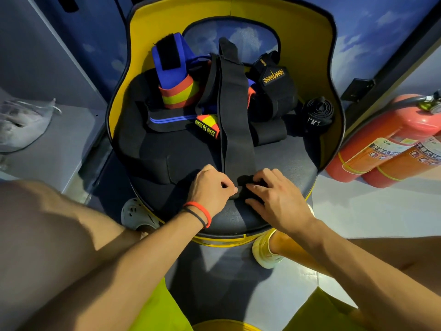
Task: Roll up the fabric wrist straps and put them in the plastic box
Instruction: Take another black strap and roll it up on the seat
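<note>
Pinching flat black woven strap, both hands.

Dim wide-angle view looking down, sharp at the centre.
Light comes from the right of the frame: the floor at lower right glares pale. The left hand and right hand throw shadows leftward across the seat. The black strap loses detail. The edges bow outward and soften.
</note>
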A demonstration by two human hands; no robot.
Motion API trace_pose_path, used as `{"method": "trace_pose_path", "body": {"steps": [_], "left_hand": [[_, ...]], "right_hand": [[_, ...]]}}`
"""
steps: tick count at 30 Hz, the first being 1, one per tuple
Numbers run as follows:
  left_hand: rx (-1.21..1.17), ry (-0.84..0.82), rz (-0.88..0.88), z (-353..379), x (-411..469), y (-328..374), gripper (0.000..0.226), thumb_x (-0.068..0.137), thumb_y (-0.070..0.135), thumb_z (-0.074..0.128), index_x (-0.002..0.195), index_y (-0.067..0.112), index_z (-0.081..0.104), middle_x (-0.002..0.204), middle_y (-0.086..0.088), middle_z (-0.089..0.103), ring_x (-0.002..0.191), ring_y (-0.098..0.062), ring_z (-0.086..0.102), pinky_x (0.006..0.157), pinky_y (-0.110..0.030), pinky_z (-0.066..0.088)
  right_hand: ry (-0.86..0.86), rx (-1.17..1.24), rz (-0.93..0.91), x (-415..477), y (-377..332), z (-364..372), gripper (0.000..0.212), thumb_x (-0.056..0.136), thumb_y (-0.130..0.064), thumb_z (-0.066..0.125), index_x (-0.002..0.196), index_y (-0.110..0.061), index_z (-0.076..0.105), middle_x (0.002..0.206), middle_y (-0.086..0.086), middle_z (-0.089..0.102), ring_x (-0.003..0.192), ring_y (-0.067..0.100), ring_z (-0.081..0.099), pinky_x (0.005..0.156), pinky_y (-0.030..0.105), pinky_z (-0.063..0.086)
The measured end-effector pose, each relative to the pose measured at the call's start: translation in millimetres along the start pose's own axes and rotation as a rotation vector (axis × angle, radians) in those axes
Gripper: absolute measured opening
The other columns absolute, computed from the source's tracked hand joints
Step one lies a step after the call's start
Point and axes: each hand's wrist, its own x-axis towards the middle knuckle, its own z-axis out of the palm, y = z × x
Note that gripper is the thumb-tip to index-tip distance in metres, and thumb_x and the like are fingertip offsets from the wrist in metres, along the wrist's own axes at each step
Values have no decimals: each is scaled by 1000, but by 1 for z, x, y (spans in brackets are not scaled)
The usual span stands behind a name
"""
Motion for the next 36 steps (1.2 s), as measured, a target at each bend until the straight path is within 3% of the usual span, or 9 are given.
{"method": "trace_pose_path", "body": {"steps": [8,13,16,18,22,27,30,33,36], "left_hand": [[106,27,232,3,-14,-14,16,88,39,73,96,25,69,100,9,57,85,-15,61,74,-35,53],[-35,-50,93,-4,-13,-13,18,80,28,82,95,21,75,96,6,63,86,-13,62,81,-34,55],[-56,-124,-9,-6,-17,-10,19,74,31,87,89,22,78,86,7,66,75,-10,63,71,-25,53],[-60,-135,-27,-4,-23,-9,20,71,29,90,84,22,78,96,7,60,75,-11,64,72,-23,51],[-119,-102,-24,2,-32,-10,21,69,20,91,84,19,77,113,6,55,86,-15,63,85,-32,56],[-260,-53,-48,6,-37,-9,40,74,13,87,111,21,74,121,6,56,99,-9,63,83,-16,53],[-307,-35,-77,5,-35,-11,29,72,15,89,98,21,78,114,5,58,93,-4,63,75,-4,46],[-276,-50,-81,3,-31,-13,21,76,22,87,95,19,80,103,6,65,89,-3,64,76,-9,48],[-273,-53,-87,2,-27,-12,20,77,23,86,96,16,81,99,6,67,88,-4,67,79,-15,54]], "right_hand": [[35,32,53,8,0,1,30,100,-38,50,115,-19,68,93,2,65,80,25,58,66,40,49],[-63,269,181,9,2,-5,23,99,-37,60,114,-24,71,96,-2,58,89,21,57,71,38,53],[-173,397,232,6,7,-9,20,97,-35,65,112,-25,75,100,-4,54,92,17,56,75,22,44],[-200,468,260,1,5,-12,18,93,-32,71,108,-26,78,108,-4,52,98,10,52,81,14,38],[-141,488,317,-7,-4,-13,14,92,-27,73,102,-26,81,115,-8,50,105,1,45,94,20,39],[-91,574,348,-3,-5,-9,13,90,-24,75,102,-23,81,119,-5,58,104,5,52,94,21,43],[-93,608,335,-1,-3,-7,14,90,-22,76,103,-19,81,118,-5,63,103,3,55,96,20,46],[-48,598,330,1,-3,-6,14,90,-23,76,103,-20,80,112,-5,68,99,4,58,91,18,47],[4,538,316,1,-4,-3,13,91,-26,75,104,-25,77,104,-4,67,94,13,61,84,31,53]]}}
